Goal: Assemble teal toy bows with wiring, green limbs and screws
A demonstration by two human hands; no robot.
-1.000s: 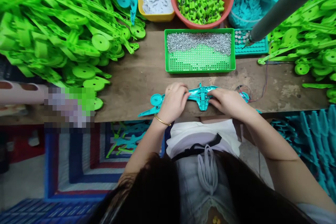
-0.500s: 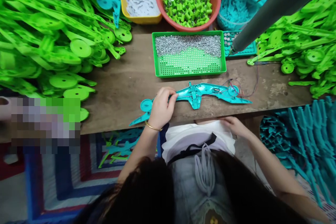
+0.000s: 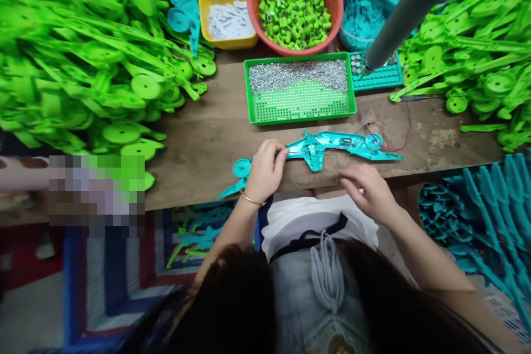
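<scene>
A teal plastic bow-shaped shell (image 3: 315, 159) lies across the front of the wooden table, its hollow side up. Thin wires (image 3: 409, 133) run along it and loop onto the table past its right arm. My left hand (image 3: 267, 168) is closed on the shell's left arm, thumb and fingertips pinched together where a wire runs; whether they grip the wire too, I cannot make out. Over the table's front edge, right of the shell's middle, hovers my right hand (image 3: 369, 193). Its fingers are loosely bent, with the thumb apart, and nothing shows in it.
Behind the shell stands a green tray (image 3: 302, 121) of small screws. Farther back are a yellow bin (image 3: 230, 43) of white pieces, a red bowl (image 3: 254, 11) of green parts and a teal battery tray (image 3: 377, 80). Green piles (image 3: 103, 77) flank them; a dark pole (image 3: 406, 11) slants in.
My right hand has risen from my lap towards the table edge and the shell. My left hand stays on the shell's left arm. The whole view has shifted slightly.
</scene>
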